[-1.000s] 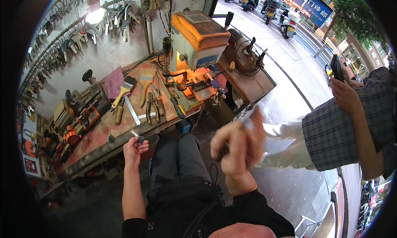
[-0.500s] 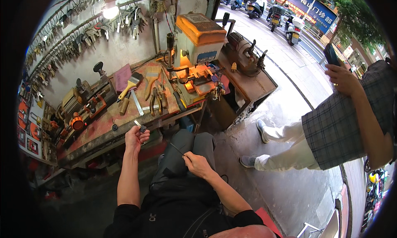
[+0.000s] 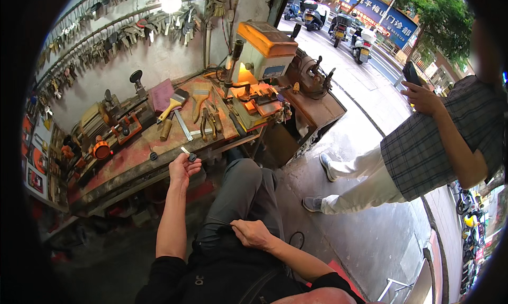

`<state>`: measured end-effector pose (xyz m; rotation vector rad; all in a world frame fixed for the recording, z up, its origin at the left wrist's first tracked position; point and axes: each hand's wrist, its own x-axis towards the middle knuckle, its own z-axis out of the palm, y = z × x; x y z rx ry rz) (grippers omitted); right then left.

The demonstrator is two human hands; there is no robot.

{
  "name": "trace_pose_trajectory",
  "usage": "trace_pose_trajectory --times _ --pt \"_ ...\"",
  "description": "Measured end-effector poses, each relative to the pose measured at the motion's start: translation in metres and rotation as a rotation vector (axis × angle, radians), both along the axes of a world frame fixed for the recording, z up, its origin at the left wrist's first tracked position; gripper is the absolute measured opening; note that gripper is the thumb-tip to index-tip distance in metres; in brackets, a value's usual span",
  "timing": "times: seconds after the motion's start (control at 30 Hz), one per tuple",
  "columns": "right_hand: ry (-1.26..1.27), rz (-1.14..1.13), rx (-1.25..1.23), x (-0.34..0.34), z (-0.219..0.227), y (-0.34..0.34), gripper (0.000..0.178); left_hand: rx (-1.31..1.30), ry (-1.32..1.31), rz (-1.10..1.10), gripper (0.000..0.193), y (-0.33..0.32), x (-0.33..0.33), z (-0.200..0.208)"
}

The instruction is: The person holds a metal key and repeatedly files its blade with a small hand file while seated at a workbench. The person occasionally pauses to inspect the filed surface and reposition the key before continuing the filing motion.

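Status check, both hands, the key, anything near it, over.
Left hand holding dark-headed key near bench edge. Right hand low, gripping thin rod. Pliers on bench beyond key.

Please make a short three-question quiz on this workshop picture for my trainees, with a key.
1. What does the person's left grip hold?
a) a paintbrush
b) a key
c) pliers

2. True or false: the person's right grip is nearer the bench than the left one.

3. Fill in the colour: the white machine has an ____ cover on top.

Key: 1 b; 2 false, it holds a thin rod over the lap; 3 orange.
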<state>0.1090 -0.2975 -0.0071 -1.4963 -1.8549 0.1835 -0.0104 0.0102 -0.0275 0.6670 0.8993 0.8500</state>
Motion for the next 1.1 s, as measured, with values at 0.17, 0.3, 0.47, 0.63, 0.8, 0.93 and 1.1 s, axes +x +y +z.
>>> trace_pose_trajectory --times 0.17,0.3,0.47,0.63,0.8,0.93,1.1 --pt "-0.061 0.037 0.059 -0.009 0.005 -0.008 0.014 -0.009 -0.006 -0.019 0.032 -0.002 -0.001 0.001" --pt "-0.08 0.058 0.057 -0.014 0.008 -0.011 0.015 0.014 -0.009 -0.009 0.032 -0.002 -0.002 0.0" --pt "-0.074 0.068 0.053 -0.018 0.011 -0.012 0.016 -0.015 -0.019 -0.042 0.031 0.0 -0.002 0.001" --pt "0.049 0.119 0.077 -0.019 0.028 -0.004 0.021 -0.021 -0.023 -0.027 0.031 0.0 -0.002 0.0" --pt "0.272 0.118 0.117 -0.004 0.076 0.033 0.025 -0.035 -0.025 -0.029 0.031 0.0 -0.002 -0.001" --pt "0.449 0.065 0.339 0.01 0.13 0.062 0.021 -0.02 -0.019 -0.026 0.031 -0.002 -0.003 0.004" --pt "0.551 -0.008 0.507 0.022 0.188 0.075 0.02 -0.031 0.024 -0.008 0.03 -0.002 -0.001 0.009"
